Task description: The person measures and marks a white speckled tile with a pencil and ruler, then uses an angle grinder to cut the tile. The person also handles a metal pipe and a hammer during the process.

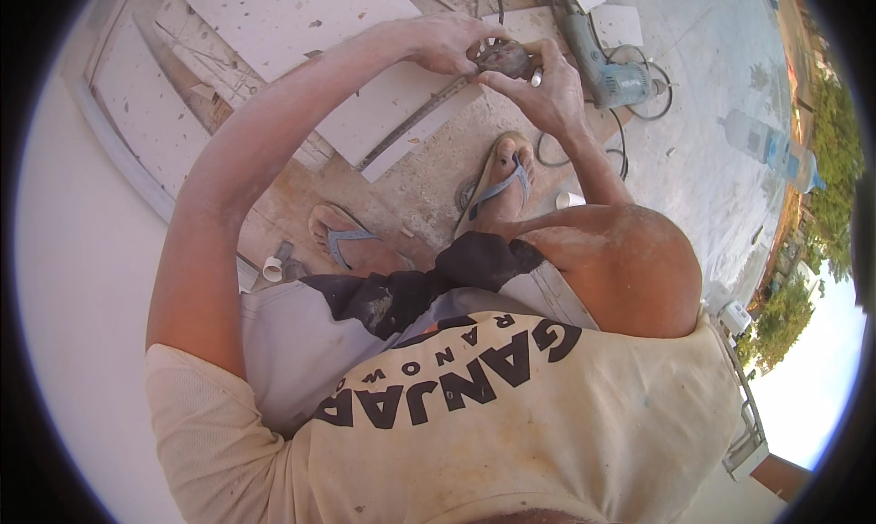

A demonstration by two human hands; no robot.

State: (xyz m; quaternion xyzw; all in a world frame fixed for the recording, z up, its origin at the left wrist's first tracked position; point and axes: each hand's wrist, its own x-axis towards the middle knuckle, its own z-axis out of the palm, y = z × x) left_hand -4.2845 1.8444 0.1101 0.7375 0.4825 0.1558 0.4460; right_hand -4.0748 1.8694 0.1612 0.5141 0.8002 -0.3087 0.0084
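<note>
My left hand (443, 45) and my right hand (547, 91) both grip a dark, worn, roundish object (502, 61) that looks like a tape measure, at the top middle. A long narrow strip (414, 124), apparently its blade, runs from it down and left across a white speckled board (356, 123). A small white piece (537, 76) sits among my right fingers; I cannot make out what it is. Just right of my hands lies a grey-blue power tool (616, 82) with a black cord.
More cut boards (246, 18) lie upper left beside a pale surface (64, 278). My sandalled feet (506, 173) are below my hands. Short white pipe pieces (272, 269) lie on the dusty floor (429, 205). A large plastic bottle (766, 145) is at the right, with greenery beyond.
</note>
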